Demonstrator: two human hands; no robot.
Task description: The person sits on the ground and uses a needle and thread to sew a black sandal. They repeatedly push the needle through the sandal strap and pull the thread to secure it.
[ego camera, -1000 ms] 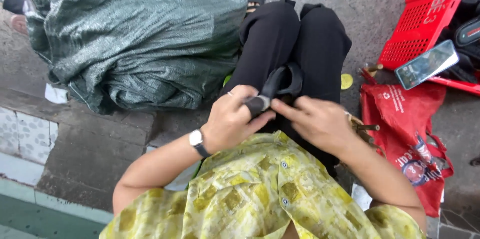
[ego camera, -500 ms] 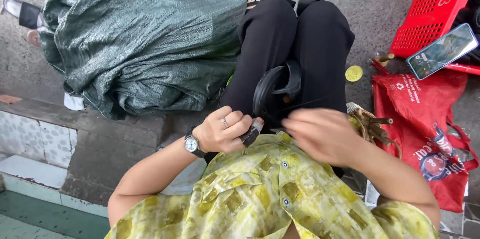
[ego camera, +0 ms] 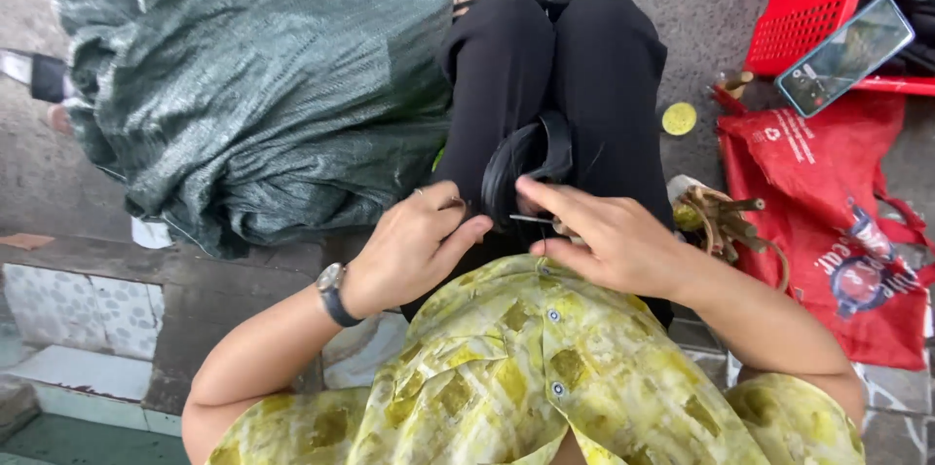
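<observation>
A person sits looking down at their own lap, wearing black trousers (ego camera: 594, 66) and a yellow-green patterned shirt (ego camera: 526, 377). Both hands work on a black rubber strip (ego camera: 521, 158), a flat, glossy band bent into a loop. The loop rests on the lap between the thighs, just far of the hands. Its long axis runs near to far, with the curved top pointing away from the person and the loose ends coming down toward the hands.

The left hand (ego camera: 409, 246), with a dark wristwatch (ego camera: 331, 290) on its wrist, curls at the near left edge of the loop; its fingers are bent in a narrow pinch against the strip, though the exact contact is partly hidden. The right hand (ego camera: 609, 236) lies just right of it, index finger stretched toward the loop, thumb and fingers closed on a thin metal tool (ego camera: 534, 220) whose tip points left toward the strip.

To the left, a large bundle of green woven sacking (ego camera: 263, 75) rests on the concrete ground. To the right lies a red bag (ego camera: 838, 192), with a red plastic crate (ego camera: 813, 2) beyond it and a phone (ego camera: 845, 54) propped on the crate's edge. A small yellow cap (ego camera: 679, 118) lies on the ground near the right knee, and a bunch of brownish stems (ego camera: 721, 217) sits beside the right forearm.
</observation>
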